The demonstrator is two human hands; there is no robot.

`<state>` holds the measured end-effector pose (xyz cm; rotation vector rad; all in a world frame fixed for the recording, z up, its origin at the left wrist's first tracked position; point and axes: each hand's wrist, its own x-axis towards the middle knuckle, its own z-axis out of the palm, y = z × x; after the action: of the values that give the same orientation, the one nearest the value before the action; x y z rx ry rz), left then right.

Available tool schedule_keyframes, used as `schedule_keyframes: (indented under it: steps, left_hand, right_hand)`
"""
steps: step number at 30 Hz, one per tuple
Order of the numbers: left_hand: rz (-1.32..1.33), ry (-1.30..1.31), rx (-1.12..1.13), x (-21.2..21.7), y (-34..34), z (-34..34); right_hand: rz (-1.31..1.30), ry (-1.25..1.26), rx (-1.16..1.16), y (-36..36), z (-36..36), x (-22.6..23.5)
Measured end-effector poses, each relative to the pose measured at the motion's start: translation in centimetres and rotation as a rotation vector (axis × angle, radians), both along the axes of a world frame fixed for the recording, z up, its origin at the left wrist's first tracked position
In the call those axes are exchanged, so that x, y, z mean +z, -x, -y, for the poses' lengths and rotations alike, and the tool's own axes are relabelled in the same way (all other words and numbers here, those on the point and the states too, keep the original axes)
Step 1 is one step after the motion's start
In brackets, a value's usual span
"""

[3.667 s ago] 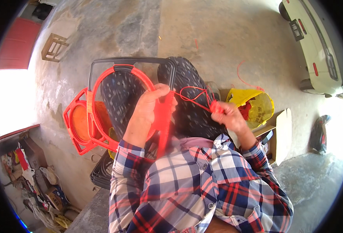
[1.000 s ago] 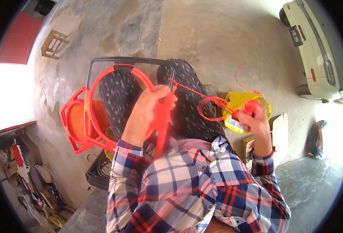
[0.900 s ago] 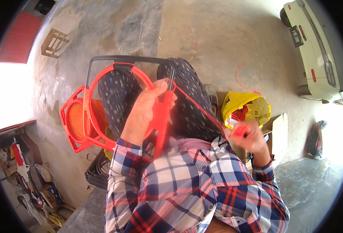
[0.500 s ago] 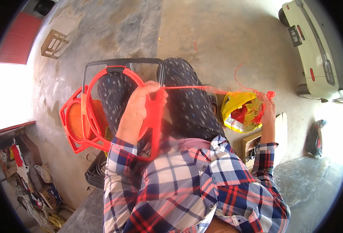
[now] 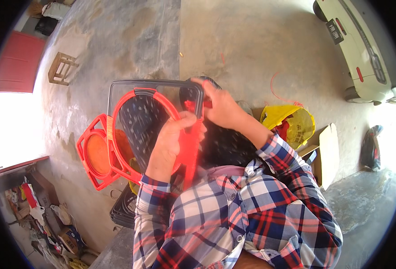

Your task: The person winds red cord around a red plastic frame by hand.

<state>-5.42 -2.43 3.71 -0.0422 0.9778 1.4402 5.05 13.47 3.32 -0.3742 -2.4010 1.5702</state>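
A black rectangular frame [image 5: 155,82] with a ring inside it leans over my lap. Glossy red strip [image 5: 189,150] is wound closely along its right side, and the ring [image 5: 127,98] is red for most of its way round. My left hand [image 5: 167,141] is closed around the wrapped right side, thumb on top. At the frame's upper right corner, my right hand [image 5: 225,110] is closed, slightly blurred, with a small bunch of red strip [image 5: 190,106] showing by its fingers. Its fingertips are partly hidden behind the corner.
Left of my knees lie red-wrapped frames [image 5: 82,150], with a stack of black frames [image 5: 122,210] nearer me. On the right are a yellow bag [image 5: 272,115] holding red material, and an open cardboard box [image 5: 328,157]. Farther off are a wooden stool [image 5: 54,68] and a parked car [image 5: 357,49].
My right hand has come in from the far right, by the yellow bag, to the frame's upper right corner. The stretched red strip no longer spans that gap. My left hand keeps its grip.
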Motion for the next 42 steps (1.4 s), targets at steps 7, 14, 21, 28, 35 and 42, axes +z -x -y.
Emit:
schedule_keyframes:
  steps: [7,14,21,28,35,42]
  left_hand:
    - [-0.043,0.039,0.037,0.4,-0.6,-1.0]
    - [-0.069,0.112,0.132,0.1,0.4,-0.5]
    - [-0.064,0.068,0.160,-0.9,2.1,0.8]
    - [-0.024,0.037,0.168,-1.0,2.1,0.9]
    - [-0.036,0.078,0.129,-1.7,1.5,0.7]
    - [-0.033,0.052,0.091,-1.2,1.5,0.4]
  right_hand:
    - [-0.207,0.885,0.039,0.9,-0.5,0.5]
    - [-0.155,-0.161,-0.226,-3.2,-2.8,3.3]
    - [-0.326,0.655,-0.484,-17.0,-8.0,6.1]
    - [-0.869,0.933,-0.563,-31.3,-15.8,-1.1]
    - [-0.914,1.003,-1.188,-33.1,-21.6,-1.8]
    - [-0.402,0.935,-0.672,-18.8,-14.0,-1.6]
